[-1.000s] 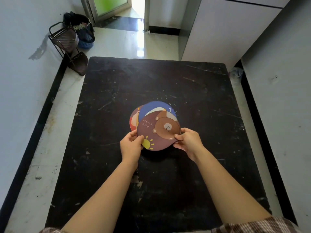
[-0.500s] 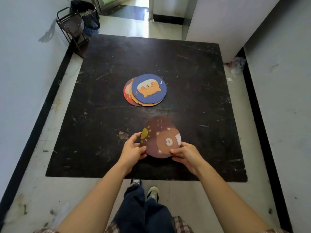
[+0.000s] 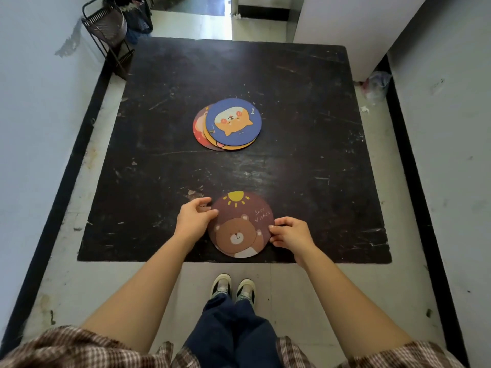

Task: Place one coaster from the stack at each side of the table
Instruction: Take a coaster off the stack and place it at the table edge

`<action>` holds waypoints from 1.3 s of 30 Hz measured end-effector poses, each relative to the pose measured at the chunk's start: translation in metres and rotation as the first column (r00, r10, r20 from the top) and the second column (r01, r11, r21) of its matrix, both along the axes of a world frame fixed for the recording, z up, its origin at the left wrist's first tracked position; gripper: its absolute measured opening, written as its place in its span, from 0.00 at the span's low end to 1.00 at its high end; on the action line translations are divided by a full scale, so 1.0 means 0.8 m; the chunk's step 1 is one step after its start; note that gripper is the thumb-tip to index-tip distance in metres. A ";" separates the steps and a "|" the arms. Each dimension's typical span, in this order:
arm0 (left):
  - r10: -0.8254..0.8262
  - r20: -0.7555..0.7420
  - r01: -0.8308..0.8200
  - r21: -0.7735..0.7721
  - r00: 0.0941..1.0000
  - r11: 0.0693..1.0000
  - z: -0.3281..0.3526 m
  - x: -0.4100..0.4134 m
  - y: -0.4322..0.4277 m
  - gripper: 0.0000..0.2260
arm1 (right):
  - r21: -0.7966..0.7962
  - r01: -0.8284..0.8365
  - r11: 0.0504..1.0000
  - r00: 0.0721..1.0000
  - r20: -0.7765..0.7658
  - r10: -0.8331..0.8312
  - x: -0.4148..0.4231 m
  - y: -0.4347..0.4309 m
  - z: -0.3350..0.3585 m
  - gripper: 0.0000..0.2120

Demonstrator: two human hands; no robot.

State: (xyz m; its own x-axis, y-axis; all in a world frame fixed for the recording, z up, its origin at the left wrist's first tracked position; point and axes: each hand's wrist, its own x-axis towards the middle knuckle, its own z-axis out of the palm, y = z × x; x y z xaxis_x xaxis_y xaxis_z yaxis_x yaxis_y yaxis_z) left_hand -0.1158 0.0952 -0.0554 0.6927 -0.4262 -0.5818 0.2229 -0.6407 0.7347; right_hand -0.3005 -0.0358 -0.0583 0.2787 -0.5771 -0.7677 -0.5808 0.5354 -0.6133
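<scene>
1. The bear coaster (image 3: 240, 226) lies flat on the table (image 3: 305, 115), between the two hands and close to the near edge; judged from that, this is the coaster meant for the near side, set where a seated person would want it.
2. The left hand (image 3: 195, 221) sits at the coaster's left rim; its fingers (image 3: 203, 201) curl loosely, thumb and tips touching the rim rather than clamping it; whether they pinch the edge I cannot tell.
3. The right hand (image 3: 291, 233) sits at the right rim, lower down; its fingertips (image 3: 273, 231) press the edge, curled and half closed; it looks like a steadying touch, not a lift.
4. Two hands on opposite rims suit turning or squaring a thin disc; the bear faces the person upright, the sun away from the fingers, so the hold likely serves to align the picture.
5. The stack (image 3: 228, 124) rests well beyond the fingertips, near the table's middle; its blue coaster (image 3: 233, 122) lies on top, slid off the lower ones; that centre spot keeps it within reach from every side.
6. My judgement: one side is served or nearly so; the other sides have no coaster yet, so most of the task is left.
7. Risk: a thin coaster this near the edge could slide off if nudged as the fingers let go.
</scene>
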 end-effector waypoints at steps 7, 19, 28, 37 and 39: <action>-0.036 0.136 0.028 0.065 0.990 0.997 -0.007 -0.009 0.002 0.22 | -0.156 -0.024 0.987 0.992 -0.127 0.004 0.005 0.016 -0.001 0.06; -0.082 0.205 0.067 0.077 0.975 0.995 -0.014 -0.001 0.019 0.18 | -0.128 -0.029 0.991 0.989 -0.148 0.009 0.005 0.039 0.005 0.06; -0.102 0.266 0.087 0.070 0.959 0.994 -0.018 -0.001 0.019 0.17 | -0.207 -0.070 0.976 0.980 -0.197 0.029 0.009 0.044 0.000 0.07; -0.170 0.328 0.146 0.097 0.929 0.985 -0.021 -0.002 0.020 0.15 | -0.284 -0.187 0.940 0.941 -0.327 0.088 0.014 0.048 -0.004 0.08; -0.194 0.351 0.161 0.121 0.916 0.980 -0.021 -0.002 0.019 0.14 | -0.306 -0.205 0.930 0.931 -0.353 0.089 0.012 0.049 -0.003 0.09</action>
